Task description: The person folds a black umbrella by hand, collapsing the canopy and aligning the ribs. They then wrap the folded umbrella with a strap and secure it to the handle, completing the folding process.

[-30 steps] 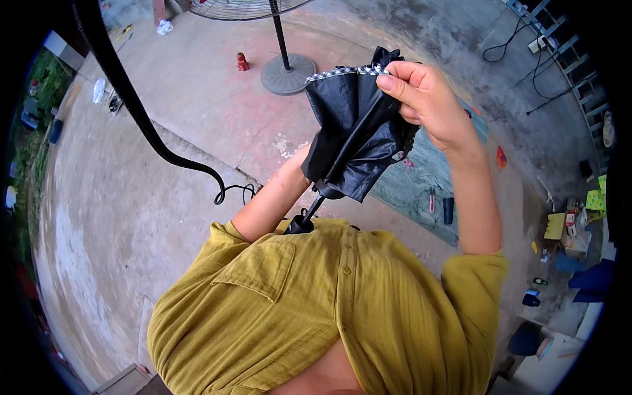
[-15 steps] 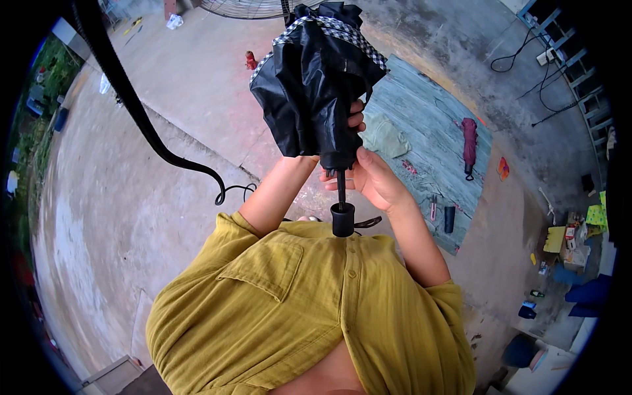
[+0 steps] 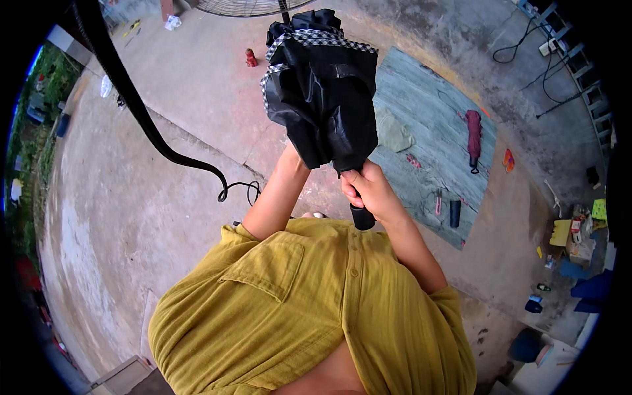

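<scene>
A black folding umbrella point(image 3: 322, 105) with a black-and-white checked trim hangs in front of me, its canopy loosely bunched and its handle point(image 3: 362, 217) pointing down toward my shirt. Just above that handle, my right hand point(image 3: 370, 189) is closed around the shaft, thumb lying along it below the canopy. My left hand point(image 3: 298, 157) reaches up behind the canopy; only its wrist edge shows and the fingers are hidden by the cloth.
A wood-patterned mat point(image 3: 421, 92) lies on the concrete ahead right, bearing a folded maroon umbrella point(image 3: 473, 135), a pale cloth point(image 3: 394, 131) and a dark cylinder point(image 3: 455, 214). A black strap point(image 3: 141, 118) hangs at left. A fan cage point(image 3: 250, 6) is at the top.
My right hand has gone from open fingers beside the shaft to a closed grip on it. The canopy has turned, and the left fingers seen at its right side are now hidden.
</scene>
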`<action>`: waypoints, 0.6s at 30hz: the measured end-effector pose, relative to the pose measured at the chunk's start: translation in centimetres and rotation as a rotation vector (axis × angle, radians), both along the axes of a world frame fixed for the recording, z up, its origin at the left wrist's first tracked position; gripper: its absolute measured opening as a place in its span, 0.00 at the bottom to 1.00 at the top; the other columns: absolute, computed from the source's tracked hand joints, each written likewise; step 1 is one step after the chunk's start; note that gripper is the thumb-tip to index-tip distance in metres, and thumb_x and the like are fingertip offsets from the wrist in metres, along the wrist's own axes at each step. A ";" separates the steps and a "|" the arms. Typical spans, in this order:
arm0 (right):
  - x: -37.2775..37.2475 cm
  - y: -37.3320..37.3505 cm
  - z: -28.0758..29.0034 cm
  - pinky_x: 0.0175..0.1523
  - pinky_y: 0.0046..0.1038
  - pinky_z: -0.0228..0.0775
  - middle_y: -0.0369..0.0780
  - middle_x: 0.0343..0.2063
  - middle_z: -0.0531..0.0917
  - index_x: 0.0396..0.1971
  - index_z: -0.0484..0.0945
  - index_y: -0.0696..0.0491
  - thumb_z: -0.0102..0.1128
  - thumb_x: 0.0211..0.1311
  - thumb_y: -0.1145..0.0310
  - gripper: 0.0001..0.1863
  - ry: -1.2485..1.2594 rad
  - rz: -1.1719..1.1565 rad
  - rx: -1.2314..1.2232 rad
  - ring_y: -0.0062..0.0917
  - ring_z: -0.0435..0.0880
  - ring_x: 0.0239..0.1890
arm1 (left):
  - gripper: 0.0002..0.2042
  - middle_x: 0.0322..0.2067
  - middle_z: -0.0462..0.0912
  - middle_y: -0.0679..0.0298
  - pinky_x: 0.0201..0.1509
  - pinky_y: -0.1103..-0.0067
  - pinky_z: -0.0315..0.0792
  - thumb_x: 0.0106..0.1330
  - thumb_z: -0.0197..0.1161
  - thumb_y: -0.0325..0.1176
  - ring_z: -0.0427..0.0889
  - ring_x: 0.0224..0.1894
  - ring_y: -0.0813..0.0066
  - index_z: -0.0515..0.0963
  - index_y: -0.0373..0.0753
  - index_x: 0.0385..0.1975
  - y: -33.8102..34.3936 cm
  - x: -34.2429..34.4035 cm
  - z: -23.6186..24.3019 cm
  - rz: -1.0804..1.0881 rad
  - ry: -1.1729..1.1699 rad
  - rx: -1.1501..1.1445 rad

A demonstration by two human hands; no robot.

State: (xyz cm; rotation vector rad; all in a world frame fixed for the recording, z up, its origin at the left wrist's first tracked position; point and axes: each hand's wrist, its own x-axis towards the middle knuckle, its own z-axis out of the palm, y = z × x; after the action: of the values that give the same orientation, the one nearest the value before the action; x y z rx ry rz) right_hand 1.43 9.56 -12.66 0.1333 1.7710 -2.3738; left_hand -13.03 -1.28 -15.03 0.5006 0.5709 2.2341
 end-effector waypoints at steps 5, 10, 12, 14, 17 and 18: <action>0.0 -1.4 -0.3 0.18 0.21 0.57 0.33 0.14 0.70 0.31 0.68 0.57 0.52 0.69 0.63 0.13 0.052 -0.207 0.391 0.16 0.66 0.13 | 0.23 0.53 0.76 0.57 0.57 0.70 0.74 0.66 0.60 0.37 0.78 0.52 0.65 0.67 0.35 0.59 -1.5 1.0 0.0 0.092 -0.080 -0.104; 0.4 -1.9 -1.9 0.23 0.28 0.65 0.34 0.16 0.75 0.34 0.71 0.59 0.55 0.67 0.64 0.12 0.111 -0.331 0.830 0.22 0.74 0.18 | 0.20 0.48 0.79 0.59 0.55 0.70 0.75 0.63 0.60 0.32 0.80 0.48 0.67 0.70 0.36 0.54 -1.2 2.6 1.9 0.265 -0.131 -0.292; 1.0 -2.2 -1.5 0.25 0.29 0.67 0.36 0.22 0.78 0.35 0.72 0.59 0.57 0.65 0.63 0.13 0.042 -0.297 0.863 0.25 0.76 0.20 | 0.20 0.48 0.79 0.58 0.55 0.70 0.75 0.62 0.60 0.33 0.80 0.48 0.67 0.71 0.36 0.53 -1.5 2.5 0.2 0.257 -0.214 -0.134; 1.1 -1.5 -1.9 0.24 0.28 0.67 0.38 0.28 0.80 0.37 0.73 0.59 0.60 0.63 0.62 0.14 0.279 -0.155 0.585 0.25 0.78 0.21 | 0.23 0.48 0.79 0.55 0.56 0.67 0.74 0.61 0.62 0.36 0.81 0.48 0.63 0.70 0.33 0.54 -1.9 2.0 -0.6 0.099 -0.279 0.061; 1.2 -0.7 1.0 0.23 0.24 0.67 0.40 0.35 0.79 0.41 0.73 0.58 0.63 0.60 0.60 0.18 0.117 0.121 -0.150 0.26 0.79 0.23 | 0.27 0.50 0.78 0.55 0.58 0.66 0.73 0.60 0.64 0.40 0.79 0.51 0.61 0.68 0.34 0.57 -1.2 1.3 -2.8 -0.035 -0.151 0.299; 1.1 -0.7 2.5 0.22 0.22 0.67 0.41 0.37 0.79 0.43 0.73 0.58 0.64 0.59 0.60 0.19 -0.027 0.222 -0.437 0.26 0.79 0.24 | 0.30 0.53 0.75 0.54 0.60 0.66 0.71 0.61 0.64 0.44 0.76 0.54 0.61 0.65 0.35 0.59 -1.1 0.1 -6.3 -0.110 -0.112 0.320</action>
State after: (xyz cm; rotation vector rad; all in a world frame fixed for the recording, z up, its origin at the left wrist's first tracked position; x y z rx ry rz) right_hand 2.52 8.87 -10.19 -0.0858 1.1468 -2.5056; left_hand -12.96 -2.37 -21.36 0.5483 0.1235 2.2402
